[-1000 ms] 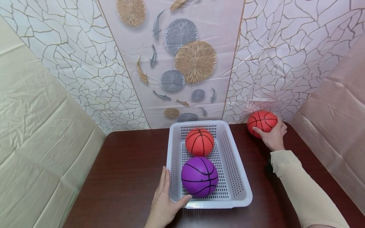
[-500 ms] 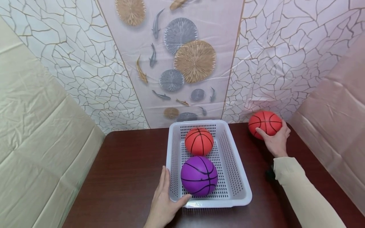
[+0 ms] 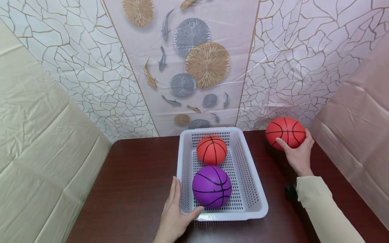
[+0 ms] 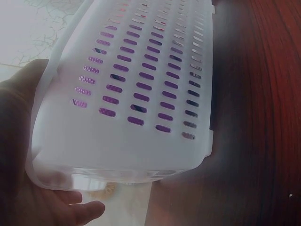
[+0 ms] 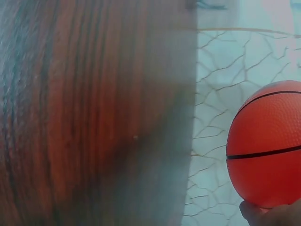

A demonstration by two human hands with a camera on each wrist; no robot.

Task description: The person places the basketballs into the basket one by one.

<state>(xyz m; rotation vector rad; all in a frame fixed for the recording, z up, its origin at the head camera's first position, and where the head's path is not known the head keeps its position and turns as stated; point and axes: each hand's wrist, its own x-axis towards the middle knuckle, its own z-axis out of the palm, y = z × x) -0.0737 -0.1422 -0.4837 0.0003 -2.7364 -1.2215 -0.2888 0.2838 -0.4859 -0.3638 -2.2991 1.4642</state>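
In the head view, my right hand (image 3: 299,155) grips a red toy basketball (image 3: 285,131) near the table's back right corner, thumb on its near side. The right wrist view shows this red ball (image 5: 268,146) above a thumb edge (image 5: 268,215). My left hand (image 3: 174,214) rests at the near left corner of a white perforated plastic basket (image 3: 264,202), fingers straight along its side and thumb at the front rim. Inside the basket lie a purple toy basketball (image 3: 212,187) in front and another red basketball (image 3: 211,150) behind it.
The dark wood table (image 3: 133,189) ends at a patterned cloth backdrop (image 3: 206,64). Pale cloth walls stand at the left (image 3: 45,152) and right (image 3: 358,135). A small black object (image 3: 290,192) shows beside the right sleeve.
My right hand has brought the red basketball slightly right and toward me, and the ball looks larger. My left hand and the basket's contents have kept their places.
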